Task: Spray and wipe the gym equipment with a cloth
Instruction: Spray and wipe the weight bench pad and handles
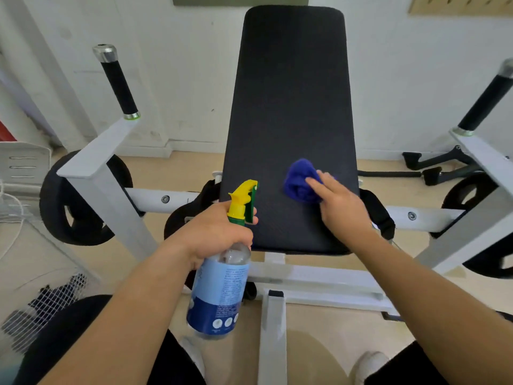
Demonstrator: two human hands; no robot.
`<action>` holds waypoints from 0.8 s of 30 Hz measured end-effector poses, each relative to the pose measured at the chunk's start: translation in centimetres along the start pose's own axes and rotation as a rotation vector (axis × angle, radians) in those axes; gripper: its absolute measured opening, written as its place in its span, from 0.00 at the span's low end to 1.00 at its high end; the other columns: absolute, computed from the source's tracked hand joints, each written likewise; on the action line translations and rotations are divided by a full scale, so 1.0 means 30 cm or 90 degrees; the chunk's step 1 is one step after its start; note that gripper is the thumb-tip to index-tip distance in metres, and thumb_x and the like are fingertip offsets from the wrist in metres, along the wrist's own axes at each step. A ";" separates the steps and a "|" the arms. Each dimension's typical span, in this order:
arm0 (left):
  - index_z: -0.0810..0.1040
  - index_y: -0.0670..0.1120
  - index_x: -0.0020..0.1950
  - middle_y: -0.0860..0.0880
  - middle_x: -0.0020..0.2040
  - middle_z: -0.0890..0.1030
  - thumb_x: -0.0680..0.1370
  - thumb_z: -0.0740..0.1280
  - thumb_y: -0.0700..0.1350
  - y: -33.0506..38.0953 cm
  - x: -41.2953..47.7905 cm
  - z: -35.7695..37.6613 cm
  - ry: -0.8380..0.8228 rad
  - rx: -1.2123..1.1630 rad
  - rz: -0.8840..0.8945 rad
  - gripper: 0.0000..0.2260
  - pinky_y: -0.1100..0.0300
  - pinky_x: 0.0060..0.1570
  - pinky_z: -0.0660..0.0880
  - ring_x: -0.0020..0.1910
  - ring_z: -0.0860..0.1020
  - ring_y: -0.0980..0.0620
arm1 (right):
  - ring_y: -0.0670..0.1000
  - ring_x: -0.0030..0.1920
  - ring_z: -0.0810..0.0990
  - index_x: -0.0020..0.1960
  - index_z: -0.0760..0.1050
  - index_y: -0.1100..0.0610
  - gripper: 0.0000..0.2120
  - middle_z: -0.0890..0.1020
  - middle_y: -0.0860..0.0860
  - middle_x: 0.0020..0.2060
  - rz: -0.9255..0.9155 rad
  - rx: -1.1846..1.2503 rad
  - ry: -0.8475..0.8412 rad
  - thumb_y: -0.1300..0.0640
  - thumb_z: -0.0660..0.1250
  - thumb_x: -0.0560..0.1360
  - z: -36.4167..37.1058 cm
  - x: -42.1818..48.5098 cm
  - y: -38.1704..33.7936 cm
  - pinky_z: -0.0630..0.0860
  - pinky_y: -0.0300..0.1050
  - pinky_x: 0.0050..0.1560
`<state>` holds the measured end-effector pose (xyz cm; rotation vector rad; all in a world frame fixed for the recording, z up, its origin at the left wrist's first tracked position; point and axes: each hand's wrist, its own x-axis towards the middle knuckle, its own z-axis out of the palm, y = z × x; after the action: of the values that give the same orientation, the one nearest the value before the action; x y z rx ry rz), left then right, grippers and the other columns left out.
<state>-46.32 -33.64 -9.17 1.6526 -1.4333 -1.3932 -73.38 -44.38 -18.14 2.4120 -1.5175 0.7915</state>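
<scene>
A long black padded bench (288, 101) runs away from me down the middle of the view. My right hand (340, 207) presses a bunched blue cloth (298, 180) onto the pad's lower right part, fingers laid flat over it. My left hand (213, 232) grips the neck of a spray bottle (219, 293) just left of the pad's near end. The bottle is clear with a blue label and a yellow and green trigger head, whose nozzle points toward the pad.
White steel frame bars (313, 282) run under and beside the bench. Black-gripped handles stand at the left (118, 84) and right (484, 107). Black weight plates (72, 215) hang on both sides. A white mesh basket (36, 301) sits at the lower left.
</scene>
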 end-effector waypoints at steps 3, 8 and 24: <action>0.83 0.52 0.55 0.54 0.55 0.86 0.60 0.73 0.41 0.026 0.019 0.045 -0.023 0.015 0.005 0.23 0.42 0.59 0.79 0.52 0.85 0.42 | 0.60 0.66 0.78 0.71 0.73 0.52 0.26 0.73 0.56 0.72 0.045 -0.019 0.032 0.66 0.61 0.75 -0.011 -0.072 0.046 0.82 0.59 0.48; 0.83 0.51 0.56 0.45 0.54 0.86 0.60 0.73 0.40 0.047 0.059 0.108 -0.033 0.025 0.005 0.24 0.49 0.53 0.80 0.48 0.84 0.45 | 0.55 0.67 0.77 0.69 0.74 0.50 0.35 0.75 0.53 0.71 -0.192 0.052 -0.067 0.70 0.74 0.66 0.015 -0.259 -0.111 0.83 0.50 0.50; 0.79 0.48 0.44 0.45 0.38 0.83 0.64 0.72 0.40 0.024 0.079 0.326 -0.094 0.143 -0.077 0.10 0.52 0.42 0.77 0.36 0.78 0.48 | 0.52 0.55 0.79 0.70 0.74 0.54 0.25 0.81 0.52 0.60 0.241 0.145 0.140 0.69 0.61 0.75 -0.333 -0.171 0.229 0.66 0.34 0.53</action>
<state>-55.84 -33.92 -12.48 1.8355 -1.6479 -1.4933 -84.51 -39.33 -13.28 2.1098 -1.9048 1.3224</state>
